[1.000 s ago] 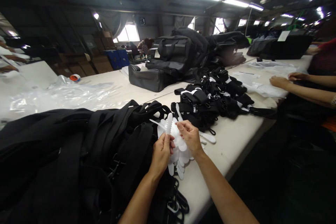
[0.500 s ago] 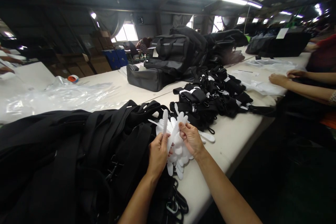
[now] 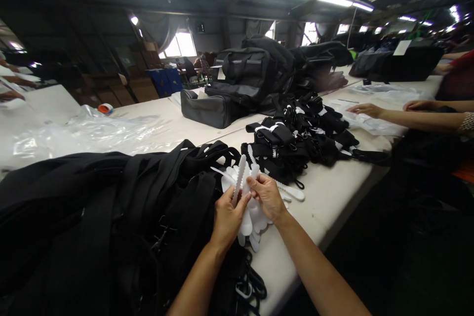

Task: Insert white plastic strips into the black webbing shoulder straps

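Note:
My left hand (image 3: pixel 226 217) and my right hand (image 3: pixel 265 196) are both closed on a bunch of white notched plastic strips (image 3: pixel 247 185), held just above the pale table (image 3: pixel 333 192). The left thumb and fingers pinch one strip that stands upright. The right fingers pinch the strips beside it. More white strips fan out below the hands (image 3: pixel 252 229). A big heap of black straps (image 3: pixel 111 207) lies to my left, touching the left wrist.
Bundled black straps (image 3: pixel 296 138) lie past my hands. Black bags (image 3: pixel 244 84) stand behind them. Clear plastic sheeting (image 3: pixel 85 133) covers the far left. Another person's hands (image 3: pixel 365 109) rest on white sheets at right. The table edge drops off at right.
My hands have drawn closer together on the white strips, and the upright strip tilts slightly. The other person's nearer hand has stretched out to the left.

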The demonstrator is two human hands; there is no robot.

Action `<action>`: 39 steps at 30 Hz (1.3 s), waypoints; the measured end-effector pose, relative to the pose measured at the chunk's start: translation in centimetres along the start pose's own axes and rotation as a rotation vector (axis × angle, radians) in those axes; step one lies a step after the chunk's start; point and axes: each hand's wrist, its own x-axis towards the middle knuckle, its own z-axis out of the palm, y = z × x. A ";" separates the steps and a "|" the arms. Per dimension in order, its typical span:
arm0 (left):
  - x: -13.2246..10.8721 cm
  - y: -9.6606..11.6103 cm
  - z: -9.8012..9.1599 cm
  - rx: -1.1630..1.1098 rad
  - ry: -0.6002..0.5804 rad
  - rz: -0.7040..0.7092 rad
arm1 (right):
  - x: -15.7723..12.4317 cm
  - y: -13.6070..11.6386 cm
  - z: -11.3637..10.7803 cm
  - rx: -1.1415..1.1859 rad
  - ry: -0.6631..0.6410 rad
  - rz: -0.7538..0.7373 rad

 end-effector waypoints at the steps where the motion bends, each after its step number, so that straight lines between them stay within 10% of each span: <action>1: 0.0 0.0 0.0 0.000 0.008 0.003 | 0.0 0.1 0.1 -0.005 -0.019 -0.002; 12: 0.3 -0.6 -0.5 -0.159 0.156 -0.069 | 1.5 -0.4 -2.3 -0.007 0.405 -0.180; 20: 0.4 -0.7 0.0 -0.226 0.046 -0.156 | 0.6 0.2 -0.8 -0.318 0.248 -0.245; 25: 0.4 -0.4 0.1 -0.190 0.006 -0.136 | -0.2 -0.6 -0.1 -0.215 -0.156 -0.038; 33: 0.3 -0.2 0.3 -0.222 -0.040 -0.188 | 1.3 0.1 -1.7 -0.233 0.299 -0.164; 39: 0.2 -0.4 0.4 -0.237 -0.117 -0.184 | 0.2 -0.1 -0.4 -0.218 0.003 -0.117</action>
